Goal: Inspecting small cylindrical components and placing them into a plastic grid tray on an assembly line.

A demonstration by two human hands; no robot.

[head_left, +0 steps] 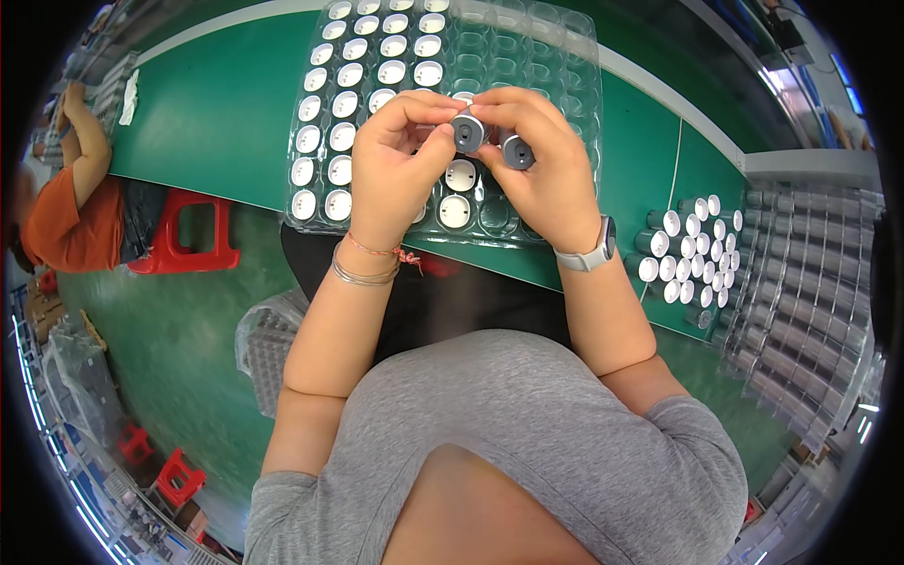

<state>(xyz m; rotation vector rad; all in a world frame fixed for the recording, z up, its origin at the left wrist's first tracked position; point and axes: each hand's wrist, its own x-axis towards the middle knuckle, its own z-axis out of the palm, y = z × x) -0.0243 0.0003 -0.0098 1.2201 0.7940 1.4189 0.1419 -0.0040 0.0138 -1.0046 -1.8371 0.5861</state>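
At the near edge of the green table (235, 113), both hands work together above the clear blister tray (584, 85). The left hand (400, 155) pinches a grey cylindrical part (468, 130) between thumb and fingertips. The right hand (541, 155) steadies that part and grips a second grey part (516, 151) lower in its fingers. Beneath the hands, the left columns of tray pockets hold seated white-capped parts (350, 75); the right columns appear unfilled, so roughly half remains. Farther right, a loose cluster of parts (692, 250) awaits handling, beside stacked trays (815, 282). At far left, another person's arm (89, 146) rests on the table.
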